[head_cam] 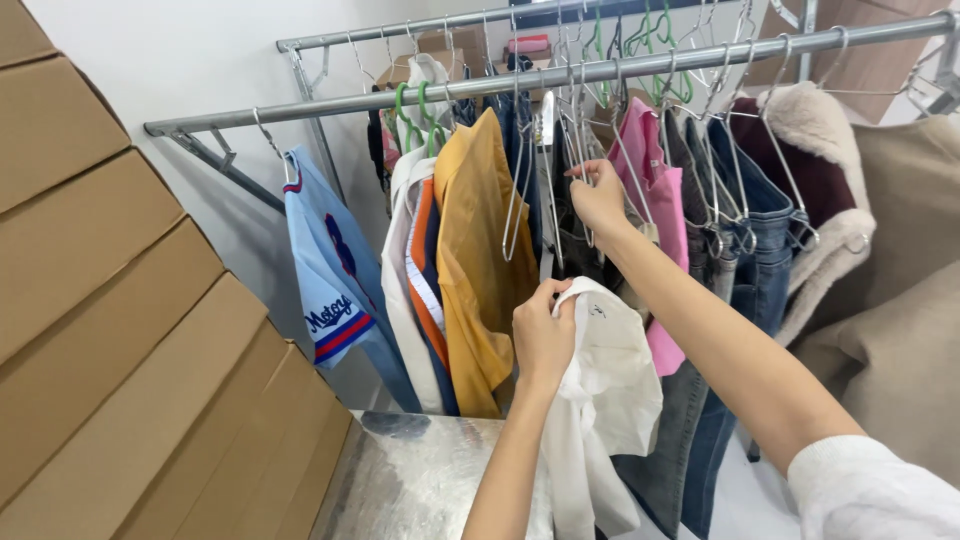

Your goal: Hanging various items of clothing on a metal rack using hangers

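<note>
My left hand (541, 335) grips the top edge of a white garment (600, 400) that hangs down below it. My right hand (600, 198) reaches up among the metal wire hangers (575, 150) on the front clothes rail (560, 75), with its fingers closed around one hanger's wire. A mustard yellow shirt (480, 260) hangs just left of both hands. A pink garment (660, 200) hangs just right of my right hand.
Stacked cardboard boxes (120, 330) fill the left side. A light blue jersey (330, 280) hangs at the rail's left end. Jeans (755, 260) and a fleece-lined coat (830, 190) hang to the right. A second rail (420, 25) stands behind. A shiny metal surface (420, 480) lies below.
</note>
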